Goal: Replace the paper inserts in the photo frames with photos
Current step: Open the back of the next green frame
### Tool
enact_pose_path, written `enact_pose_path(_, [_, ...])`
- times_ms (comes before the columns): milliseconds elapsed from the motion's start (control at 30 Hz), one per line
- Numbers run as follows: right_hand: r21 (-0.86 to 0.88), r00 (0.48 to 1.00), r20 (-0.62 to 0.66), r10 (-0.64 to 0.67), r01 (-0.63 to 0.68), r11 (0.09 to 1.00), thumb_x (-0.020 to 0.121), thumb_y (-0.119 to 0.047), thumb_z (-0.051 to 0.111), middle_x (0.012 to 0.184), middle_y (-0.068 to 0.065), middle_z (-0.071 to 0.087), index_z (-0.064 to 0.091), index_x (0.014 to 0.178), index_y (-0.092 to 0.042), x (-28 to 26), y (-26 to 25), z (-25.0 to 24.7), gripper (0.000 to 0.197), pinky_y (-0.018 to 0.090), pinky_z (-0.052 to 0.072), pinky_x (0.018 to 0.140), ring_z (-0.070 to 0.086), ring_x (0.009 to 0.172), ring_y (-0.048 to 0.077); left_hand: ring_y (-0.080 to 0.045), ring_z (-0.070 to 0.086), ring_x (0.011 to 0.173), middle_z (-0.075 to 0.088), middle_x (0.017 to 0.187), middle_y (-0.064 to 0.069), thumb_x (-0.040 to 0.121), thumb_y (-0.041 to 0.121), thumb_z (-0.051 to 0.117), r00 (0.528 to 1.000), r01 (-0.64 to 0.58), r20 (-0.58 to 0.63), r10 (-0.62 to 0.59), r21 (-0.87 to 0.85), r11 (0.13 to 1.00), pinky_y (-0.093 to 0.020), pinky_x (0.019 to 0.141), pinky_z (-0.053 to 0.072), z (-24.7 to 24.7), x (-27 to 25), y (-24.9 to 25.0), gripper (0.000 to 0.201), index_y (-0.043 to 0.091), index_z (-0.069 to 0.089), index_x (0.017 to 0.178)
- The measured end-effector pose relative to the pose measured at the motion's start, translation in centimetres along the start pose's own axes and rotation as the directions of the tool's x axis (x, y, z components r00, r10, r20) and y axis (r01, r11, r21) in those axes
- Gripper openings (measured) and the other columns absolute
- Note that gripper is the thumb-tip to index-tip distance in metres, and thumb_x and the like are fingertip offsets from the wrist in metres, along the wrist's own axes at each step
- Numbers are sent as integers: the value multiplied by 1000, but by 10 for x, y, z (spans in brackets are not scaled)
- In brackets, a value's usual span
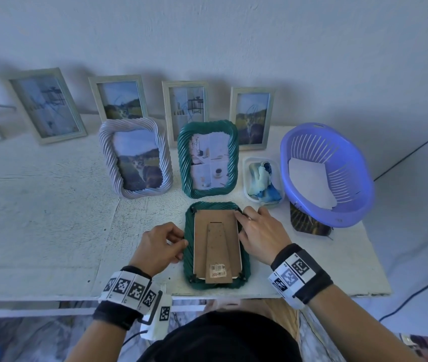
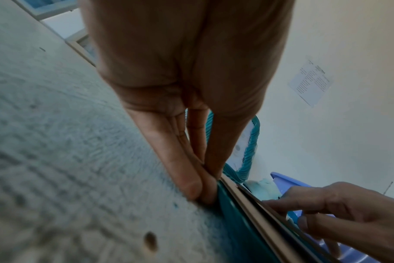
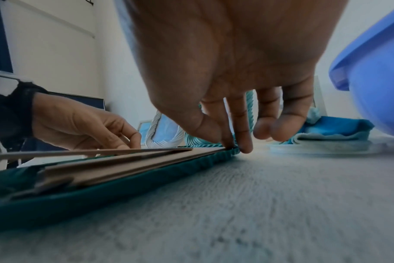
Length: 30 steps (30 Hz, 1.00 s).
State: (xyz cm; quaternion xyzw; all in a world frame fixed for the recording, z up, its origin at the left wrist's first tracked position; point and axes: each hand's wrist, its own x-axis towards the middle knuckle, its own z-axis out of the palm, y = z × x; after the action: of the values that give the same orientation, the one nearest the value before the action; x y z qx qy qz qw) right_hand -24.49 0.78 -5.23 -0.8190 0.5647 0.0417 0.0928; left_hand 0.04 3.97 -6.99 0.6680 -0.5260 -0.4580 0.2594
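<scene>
Dark green rope-edged frame (image 1: 217,246) face down on white table (image 1: 51,218), near front edge, brown cardboard backing (image 1: 216,240) and folded stand up, barcode sticker at near end. Left hand (image 1: 159,245) at frame's left rim, fingers (image 2: 191,185) curled, pinching rim edge. Right hand (image 1: 261,235) at far right corner, fingertips (image 3: 245,146) pressed on corner by backing, thumb alongside; actual pinch unclear. Purple basket (image 1: 348,205) just right, holding white paper.

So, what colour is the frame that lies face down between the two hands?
Dark green, with a twisted rope pattern; the face-down frame shows best in the head view.
</scene>
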Motion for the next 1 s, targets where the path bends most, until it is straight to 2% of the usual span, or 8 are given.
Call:
enact_pose_path(67, [-16, 1000, -20, -18, 18, 1000, 84, -21, 53, 103, 6, 59, 60, 124, -8, 0, 3, 1, 43, 42, 52, 59, 51, 84, 30, -19, 70, 56, 70, 74, -8, 83, 4, 71, 1000, -8, 5, 8, 14, 1000, -29, 54, 59, 0, 1, 0, 8, 7, 65, 85])
enact_pose_path(167, [-13, 1000, -15, -19, 19, 1000, 86, -22, 52, 104, 8, 58, 59, 122, -6, -1, -1, -2, 40, 42, 52, 64, 51, 87, 31, -18, 70, 57, 70, 76, -9, 84, 5, 71, 999, -3, 32, 2, 35, 999, -27, 53, 58, -2, 3, 2, 8, 7, 64, 86])
enact_pose_path(267, [25, 999, -25, 27, -26, 999, 90, -26, 48, 112, 11, 54, 48, 135, -6, -6, -10, -5, 49, 41, 52, 69, 49, 94, 31, -17, 70, 59, 71, 75, -8, 85, 9, 70, 998, 11, 61, -15, 62, 998, -31, 55, 60, -5, 7, 6, 8, 9, 63, 90])
enact_pose_path(367, [112, 999, -48, -10, 15, 994, 94, -34, 45, 118, 11, 48, 37, 142, -15, -16, -23, -6, 53, 36, 50, 71, 47, 98, 28, -16, 70, 60, 72, 67, -2, 87, 25, 68, 999, -19, 33, 15, 127, 992, -36, 60, 61, -8, 13, 11, 14, 15, 62, 94])
enact_pose_path(533, [137, 994, 36, -101, 95, 986, 91, -47, 32, 128, 10, 46, 45, 138, -24, -29, -39, 0, 54, 41, 49, 83, 46, 104, 30, -22, 70, 75, 72, 76, -1, 86, 45, 63, 997, -38, -59, 55, 259, 965, -40, 73, 59, -5, 46, 23, 30, 18, 64, 100])
enact_pose_path(667, [98, 996, 54, -67, 62, 993, 86, -48, 36, 120, 11, 53, 57, 126, -23, -32, -41, 6, 51, 43, 53, 70, 52, 92, 31, -27, 69, 77, 69, 79, -9, 84, 56, 59, 996, 6, -82, 36, 460, 888, -39, 78, 56, 0, 65, 37, 35, 21, 61, 84])
enact_pose_path(833, [98, 998, 27, -65, 62, 993, 85, -47, 42, 117, 10, 55, 59, 123, -24, -35, -41, 9, 48, 42, 53, 66, 53, 88, 30, -33, 65, 88, 67, 89, -14, 84, 56, 62, 995, 35, -96, 26, 587, 809, -39, 77, 54, 6, 69, 44, 44, 13, 61, 92])
enact_pose_path(1000, [95, 998, 14, -62, 60, 994, 84, -47, 42, 117, 9, 55, 60, 124, -24, -36, -41, 11, 49, 41, 53, 66, 54, 88, 30, -37, 61, 97, 64, 102, -17, 88, 43, 64, 996, 29, -88, 33, 625, 780, -41, 80, 52, 8, 68, 49, 36, 9, 60, 98])
